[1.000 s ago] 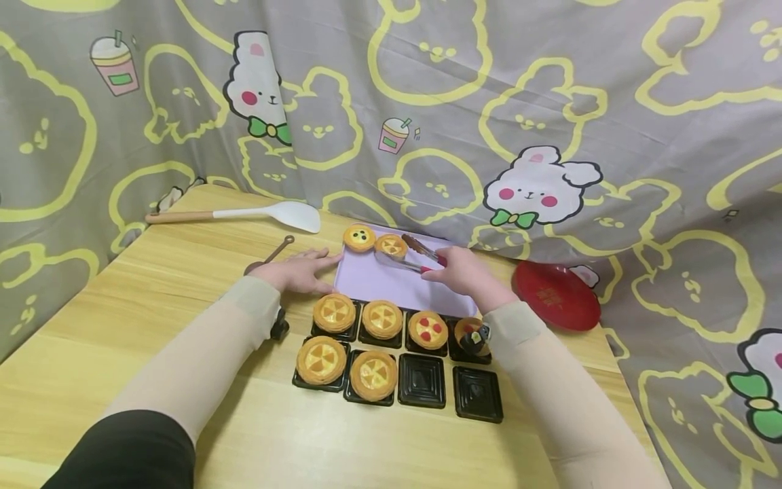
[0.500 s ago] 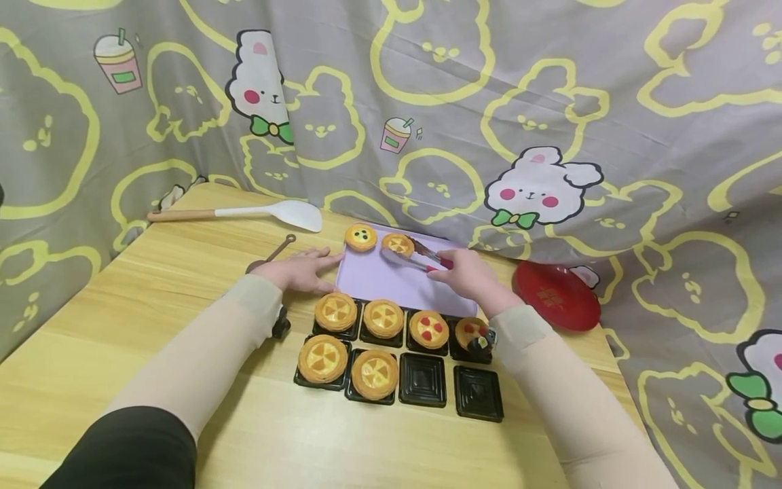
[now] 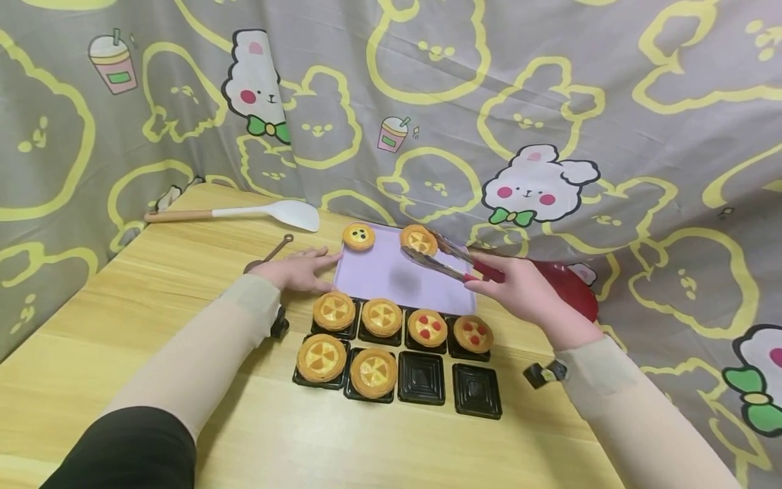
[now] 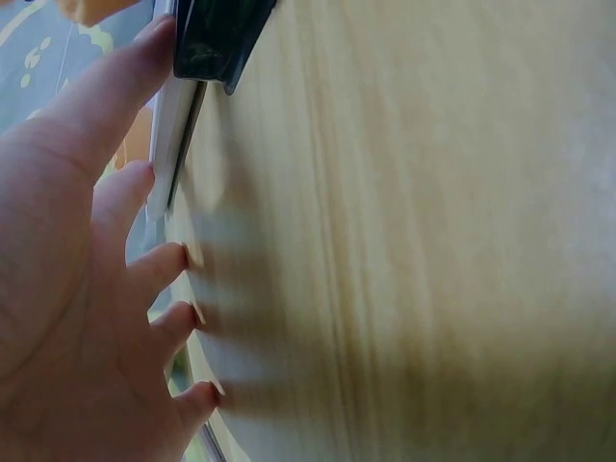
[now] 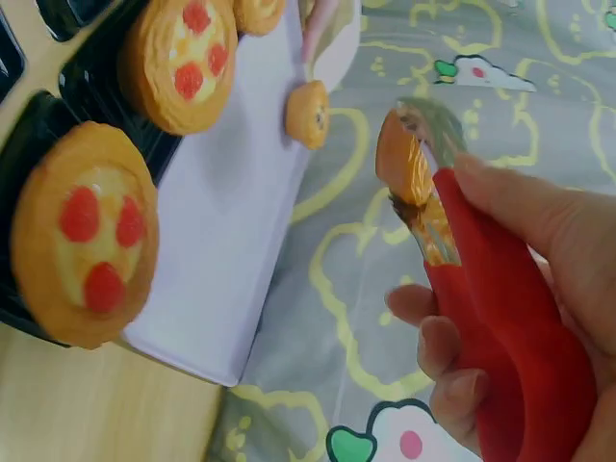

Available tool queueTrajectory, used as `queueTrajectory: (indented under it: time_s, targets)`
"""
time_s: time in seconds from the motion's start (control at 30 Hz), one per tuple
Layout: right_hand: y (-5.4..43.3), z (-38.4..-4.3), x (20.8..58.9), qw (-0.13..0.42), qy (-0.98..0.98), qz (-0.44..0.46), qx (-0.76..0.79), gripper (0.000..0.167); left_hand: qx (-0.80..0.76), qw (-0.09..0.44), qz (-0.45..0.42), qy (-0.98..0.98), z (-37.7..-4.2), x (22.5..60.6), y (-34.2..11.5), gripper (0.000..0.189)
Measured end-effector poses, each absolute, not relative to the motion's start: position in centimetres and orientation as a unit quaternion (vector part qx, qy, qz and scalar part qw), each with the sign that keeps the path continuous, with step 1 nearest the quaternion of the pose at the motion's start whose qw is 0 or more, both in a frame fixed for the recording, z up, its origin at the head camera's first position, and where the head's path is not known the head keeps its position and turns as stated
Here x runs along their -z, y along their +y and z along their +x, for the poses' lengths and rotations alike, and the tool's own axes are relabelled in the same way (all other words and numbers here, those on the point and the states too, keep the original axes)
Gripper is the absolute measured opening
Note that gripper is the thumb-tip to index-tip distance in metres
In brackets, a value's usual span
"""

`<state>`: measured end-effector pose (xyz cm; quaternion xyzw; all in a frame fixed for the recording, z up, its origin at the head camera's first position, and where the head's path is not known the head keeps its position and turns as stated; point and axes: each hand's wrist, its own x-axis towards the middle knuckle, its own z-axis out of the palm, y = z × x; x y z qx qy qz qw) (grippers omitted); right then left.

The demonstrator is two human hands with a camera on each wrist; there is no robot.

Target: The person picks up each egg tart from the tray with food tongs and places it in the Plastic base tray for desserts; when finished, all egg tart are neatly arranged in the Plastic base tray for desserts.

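In the head view my right hand grips red-handled tongs. Their metal tips pinch an egg tart with triangular toppings, raised above the lilac tray; a shadow falls on the tray below it. The right wrist view shows fingers and thumb wrapped round the red handles, with the tart between the tips. My left hand rests beside the tray's left end, fingers spread, thumb and index fingertip at its edge. A dark-dotted tart sits in the tray's far left corner.
In front of the tray stand two rows of black square trays; several hold tarts, while two at front right, one black tray and another black tray, are bare. A white spatula, brown spoon and red plate lie around. A curtain hangs behind.
The tongs have closed on the triangle-topped tart and lifted it off the tray, up and to the right. My right arm has swung right; the left hand stays put.
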<state>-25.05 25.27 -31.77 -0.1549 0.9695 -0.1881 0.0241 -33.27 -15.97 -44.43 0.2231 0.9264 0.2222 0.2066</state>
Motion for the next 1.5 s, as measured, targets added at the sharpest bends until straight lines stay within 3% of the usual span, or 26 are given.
queueTrajectory:
  time_s: [0.2,0.43,0.67,1.0,1.3,1.5]
  targets:
    - [27.8,-20.0,31.3,0.010,0.957,-0.196,0.212,0.063,-0.229,0.194,0.236,0.924,-32.7,43.7,-15.5,0.088]
    - [29.8,-14.4,32.8,-0.045,0.945,-0.261,0.193,0.054,-0.211,0.185,0.237,0.930,-32.5,43.2,-15.4,0.088]
    - [30.2,-11.2,35.2,-0.018,0.945,-0.272,0.180,0.055,-0.202,0.182,0.239,0.932,-32.7,43.1,-15.6,0.088]
    - [30.0,-10.4,37.6,0.008,0.950,-0.272,0.153,0.055,-0.200,0.181,0.241,0.932,-32.5,43.1,-15.7,0.087]
    - [29.8,-10.4,37.4,0.023,0.951,-0.260,0.168,0.061,-0.200,0.184,0.239,0.932,-32.5,43.3,-15.8,0.087]
    - [30.0,-11.4,35.0,-0.024,0.938,-0.272,0.212,0.063,-0.200,0.183,0.243,0.931,-32.5,43.3,-15.8,0.087]
